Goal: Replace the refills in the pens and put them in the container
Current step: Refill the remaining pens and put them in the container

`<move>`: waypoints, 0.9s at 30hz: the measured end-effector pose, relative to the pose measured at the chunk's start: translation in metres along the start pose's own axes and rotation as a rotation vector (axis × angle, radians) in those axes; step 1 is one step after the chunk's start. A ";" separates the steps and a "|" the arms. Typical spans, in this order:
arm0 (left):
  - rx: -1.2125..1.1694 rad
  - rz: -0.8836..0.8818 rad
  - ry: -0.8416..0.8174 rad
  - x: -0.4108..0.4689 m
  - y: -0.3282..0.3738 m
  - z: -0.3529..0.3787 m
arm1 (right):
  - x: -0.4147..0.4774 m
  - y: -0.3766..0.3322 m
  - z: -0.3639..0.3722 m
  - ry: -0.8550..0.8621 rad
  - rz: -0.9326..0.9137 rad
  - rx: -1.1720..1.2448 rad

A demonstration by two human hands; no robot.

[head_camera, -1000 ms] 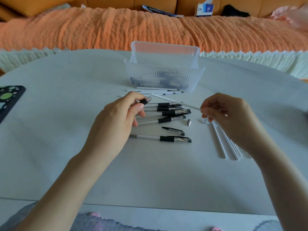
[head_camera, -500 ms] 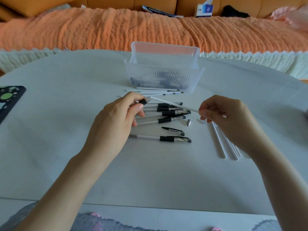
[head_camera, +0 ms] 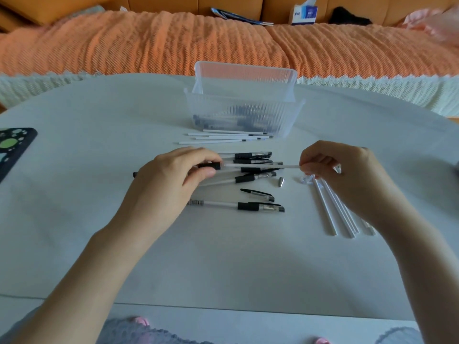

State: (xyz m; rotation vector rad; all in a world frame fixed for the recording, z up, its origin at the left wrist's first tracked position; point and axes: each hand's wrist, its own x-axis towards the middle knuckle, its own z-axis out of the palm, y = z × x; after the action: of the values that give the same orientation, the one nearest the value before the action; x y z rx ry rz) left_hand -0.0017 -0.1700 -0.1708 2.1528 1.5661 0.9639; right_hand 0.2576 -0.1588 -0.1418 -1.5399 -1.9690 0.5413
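Head view: the left hand point(head_camera: 171, 180) is curled around a pen barrel point(head_camera: 210, 166). Its thumb and fingers grip just behind the black grip section, and the barrel's rear end projects past the knuckles toward the left edge of the tabletop point(head_camera: 99, 120). The right hand point(head_camera: 342, 170) pinches the end of a white refill point(head_camera: 260, 166) between thumb and fingertips. The refill runs level from that pinch to the mouth of the barrel; whether its tip is inside cannot be determined.

Both hands are raised above a cluster of pens point(head_camera: 253, 155) lying side by side at mid-tabletop. Toward the near edge lie a loose cap point(head_camera: 258, 194) and a single capped pen point(head_camera: 223, 204). A small metal tip point(head_camera: 281, 182) lies between the cluster and the right hand.

Partly under the right hand, a row of long white refills point(head_camera: 325, 209) points toward the near edge. Toward the far edge, a second group of refills point(head_camera: 223, 138) lies just in front of the clear ribbed container point(head_camera: 243, 112), which has pens inside and its lid standing upright behind it. A dark patterned object point(head_camera: 15, 145) sits at the left edge.
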 end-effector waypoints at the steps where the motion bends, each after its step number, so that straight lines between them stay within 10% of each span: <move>1: 0.012 0.021 -0.009 0.000 0.002 0.000 | 0.000 -0.002 0.000 -0.004 -0.011 0.005; 12: -0.013 0.098 -0.039 -0.007 0.020 0.014 | -0.007 -0.029 0.022 -0.137 0.016 0.456; 27: 0.021 0.152 -0.035 -0.008 0.027 0.014 | -0.008 -0.034 0.027 -0.150 0.031 0.310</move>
State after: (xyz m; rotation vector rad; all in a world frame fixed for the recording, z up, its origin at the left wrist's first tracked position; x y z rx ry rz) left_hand 0.0258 -0.1856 -0.1678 2.3182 1.4196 0.9537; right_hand 0.2165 -0.1739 -0.1425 -1.3697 -1.8648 0.9510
